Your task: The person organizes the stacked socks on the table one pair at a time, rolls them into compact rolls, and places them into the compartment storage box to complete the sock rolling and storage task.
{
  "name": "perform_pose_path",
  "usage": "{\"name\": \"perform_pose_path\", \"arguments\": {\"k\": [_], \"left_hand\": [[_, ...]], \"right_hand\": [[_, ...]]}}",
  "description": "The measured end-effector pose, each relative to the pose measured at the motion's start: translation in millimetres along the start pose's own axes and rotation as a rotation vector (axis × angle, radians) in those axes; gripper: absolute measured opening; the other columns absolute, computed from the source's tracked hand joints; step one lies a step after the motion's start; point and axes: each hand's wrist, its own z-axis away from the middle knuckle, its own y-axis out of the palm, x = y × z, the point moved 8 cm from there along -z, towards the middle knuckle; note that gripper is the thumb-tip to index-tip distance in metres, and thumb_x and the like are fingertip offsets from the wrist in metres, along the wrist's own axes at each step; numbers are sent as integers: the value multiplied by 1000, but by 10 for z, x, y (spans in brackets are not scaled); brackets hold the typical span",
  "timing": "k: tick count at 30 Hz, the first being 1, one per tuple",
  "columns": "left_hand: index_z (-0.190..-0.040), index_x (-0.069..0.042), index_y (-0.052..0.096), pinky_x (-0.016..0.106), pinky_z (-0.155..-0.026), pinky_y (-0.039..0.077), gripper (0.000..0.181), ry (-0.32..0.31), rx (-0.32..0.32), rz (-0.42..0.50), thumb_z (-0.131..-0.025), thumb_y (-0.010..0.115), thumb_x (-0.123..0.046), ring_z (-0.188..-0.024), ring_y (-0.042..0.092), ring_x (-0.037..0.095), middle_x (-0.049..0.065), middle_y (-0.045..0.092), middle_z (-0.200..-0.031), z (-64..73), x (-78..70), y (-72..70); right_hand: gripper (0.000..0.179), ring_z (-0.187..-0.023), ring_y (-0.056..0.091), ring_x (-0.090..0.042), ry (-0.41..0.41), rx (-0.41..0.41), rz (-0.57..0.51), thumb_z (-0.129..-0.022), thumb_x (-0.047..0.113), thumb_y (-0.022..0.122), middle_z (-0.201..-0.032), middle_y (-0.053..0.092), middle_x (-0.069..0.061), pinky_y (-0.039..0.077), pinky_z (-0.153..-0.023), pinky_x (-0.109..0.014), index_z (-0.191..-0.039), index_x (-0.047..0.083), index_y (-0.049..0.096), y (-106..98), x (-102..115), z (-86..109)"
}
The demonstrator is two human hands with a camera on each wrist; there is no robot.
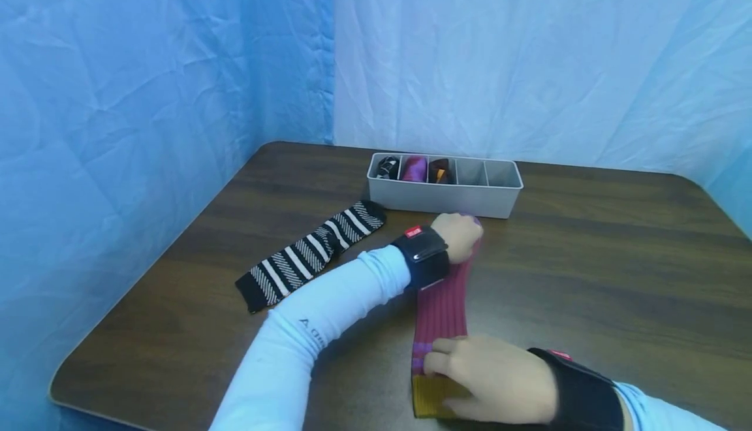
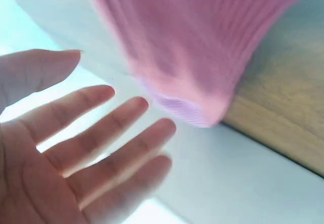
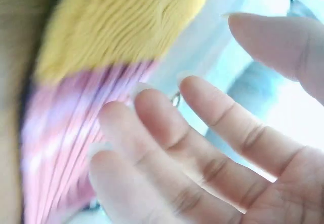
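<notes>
A long maroon ribbed sock point(image 1: 442, 307) with a mustard cuff and purple bands lies lengthwise on the table. My left hand point(image 1: 457, 236) is over its far, toe end; in the left wrist view the fingers point(image 2: 96, 135) are straight and spread beside the purple toe. Over the near end, my right hand point(image 1: 499, 379) hovers at the mustard cuff point(image 3: 121, 26), its fingers loosely extended and holding nothing. To the left lies a black sock point(image 1: 317, 248) with white stripes, flat and slanted, its toe toward the box.
A grey divided box point(image 1: 440, 197) stands toward the back of the dark wooden table point(image 1: 599, 274). Its left compartments hold a black-and-white bundle point(image 1: 388, 168), a purple bundle point(image 1: 414, 169) and a dark brown bundle point(image 1: 439, 172) with orange. Blue sheeting point(image 1: 176, 78) hangs around the table.
</notes>
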Motion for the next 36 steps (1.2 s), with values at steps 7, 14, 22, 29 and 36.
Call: {"name": "perform_pose_path", "arguments": {"k": [7, 14, 22, 29, 36], "left_hand": [[-110, -16, 53, 16, -76, 43, 27, 318, -119, 49, -84, 50, -26, -89, 54, 6, -4, 57, -100, 904, -290, -154], [-105, -17, 56, 9, -80, 38, 22, 666, -115, 124, -84, 51, -25, -90, 53, 0, -9, 58, -98, 1583, -591, -96], [-97, -22, 60, 4, -66, 34, 19, 739, -23, 100, -81, 56, -31, -79, 48, -3, -12, 55, -89, 1692, -714, 93], [-94, -23, 59, 8, -57, 30, 23, 720, 24, 46, -77, 58, -39, -71, 41, -1, -11, 48, -83, 1640, -753, 185], [-94, -23, 57, 9, -57, 29, 24, 684, 1, 29, -76, 59, -38, -74, 41, -1, -11, 47, -87, 1635, -776, 209]], "right_hand": [[26, -69, 48, 6, 45, -108, -39, -75, 34, 60, -93, 57, 13, 43, -58, -16, -98, 24, 55, -77, -156, 342], [35, -76, 52, 4, -81, -324, 55, -75, 27, 63, -95, 56, 9, 44, -59, -15, -108, 18, 53, -221, -113, 597], [24, -78, 52, 2, -108, -233, -4, -78, 30, 59, -96, 57, 8, 44, -60, -16, -99, 20, 56, -78, -112, 574], [15, -69, 44, 7, -56, -140, -24, -76, 34, 59, -84, 49, 16, 43, -59, -14, -86, 22, 59, 25, -191, 523], [13, -67, 41, 8, -57, -146, 45, -72, 34, 63, -79, 43, 18, 40, -56, -14, -78, 24, 58, 18, -193, 484]]}}
